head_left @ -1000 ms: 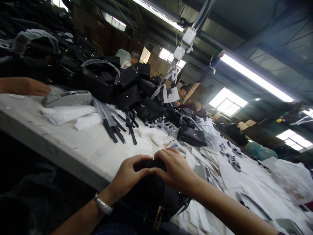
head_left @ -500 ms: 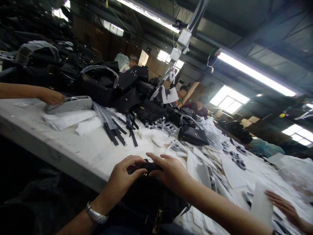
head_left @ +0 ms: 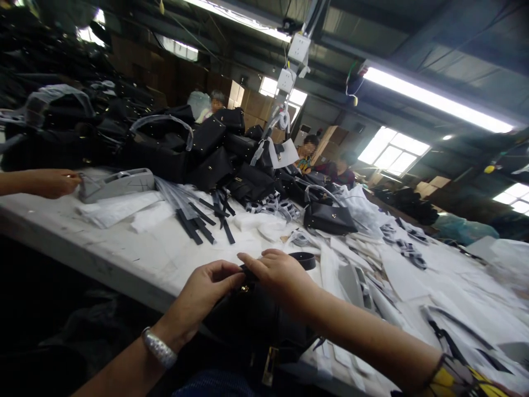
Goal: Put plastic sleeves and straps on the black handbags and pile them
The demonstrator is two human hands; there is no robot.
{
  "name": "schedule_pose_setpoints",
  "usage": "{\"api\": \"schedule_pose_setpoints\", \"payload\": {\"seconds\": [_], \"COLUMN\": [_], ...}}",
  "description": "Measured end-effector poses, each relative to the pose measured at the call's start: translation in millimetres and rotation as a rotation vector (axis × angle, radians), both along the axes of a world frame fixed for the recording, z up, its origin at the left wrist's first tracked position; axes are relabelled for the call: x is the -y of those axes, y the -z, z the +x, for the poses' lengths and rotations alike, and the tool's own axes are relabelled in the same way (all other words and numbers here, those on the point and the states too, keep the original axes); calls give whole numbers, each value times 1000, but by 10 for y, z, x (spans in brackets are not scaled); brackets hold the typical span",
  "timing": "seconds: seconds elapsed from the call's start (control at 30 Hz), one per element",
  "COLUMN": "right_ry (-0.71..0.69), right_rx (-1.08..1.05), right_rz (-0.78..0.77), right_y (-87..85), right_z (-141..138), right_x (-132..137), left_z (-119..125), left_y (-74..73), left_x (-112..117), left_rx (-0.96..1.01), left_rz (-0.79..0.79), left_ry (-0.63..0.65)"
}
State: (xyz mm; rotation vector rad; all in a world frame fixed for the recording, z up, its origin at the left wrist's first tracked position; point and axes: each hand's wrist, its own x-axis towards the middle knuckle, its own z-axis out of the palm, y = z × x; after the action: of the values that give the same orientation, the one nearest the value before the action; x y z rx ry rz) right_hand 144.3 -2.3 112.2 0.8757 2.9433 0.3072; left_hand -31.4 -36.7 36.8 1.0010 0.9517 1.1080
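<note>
A black handbag (head_left: 248,320) sits in front of me at the table's near edge, its gold clasp (head_left: 269,366) low in view. My left hand (head_left: 206,292), with a silver bracelet on the wrist, pinches a black strap (head_left: 305,260) just above a small gold fitting on the bag. Beside it, my right hand (head_left: 285,281) is closed over the same strap. A loop of that strap stands out past the right hand's knuckles. The fingertips hide where strap and fitting meet.
Another person's hand (head_left: 53,183) is beside a grey bag-shaped insert (head_left: 119,184) at the left. Loose black straps (head_left: 198,223) lie on the white table (head_left: 136,251). Piled black handbags (head_left: 210,168) stand behind. White wrapping pieces and a wrapped-handle bag (head_left: 330,218) lie rightward.
My right hand has closed down over the strap, and a strap loop now shows beyond it. The co-worker's hand at left has drawn back leftward; a hand with a white sheet at right has left view.
</note>
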Motion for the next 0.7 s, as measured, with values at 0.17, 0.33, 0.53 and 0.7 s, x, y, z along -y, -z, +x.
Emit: {"api": "schedule_pose_setpoints", "payload": {"seconds": [0.17,0.33,0.53,0.7], "right_ry": [83,112,166,144], "right_rx": [21,101,167,163], "right_rz": [-79,-98,-106,-97], "right_y": [-114,-293,-498,-516], "right_z": [15,-23,-53,-32], "right_x": [18,19,-52,-158], "left_z": [-113,-471,-1012,-1328], "left_y": [55,247,618,810], "left_x": [-26,-14,7,41], "left_rx": [-14,-213,-341,-321], "left_rz": [30,76,17,-102], "left_ry": [91,-1,-148,-281]}}
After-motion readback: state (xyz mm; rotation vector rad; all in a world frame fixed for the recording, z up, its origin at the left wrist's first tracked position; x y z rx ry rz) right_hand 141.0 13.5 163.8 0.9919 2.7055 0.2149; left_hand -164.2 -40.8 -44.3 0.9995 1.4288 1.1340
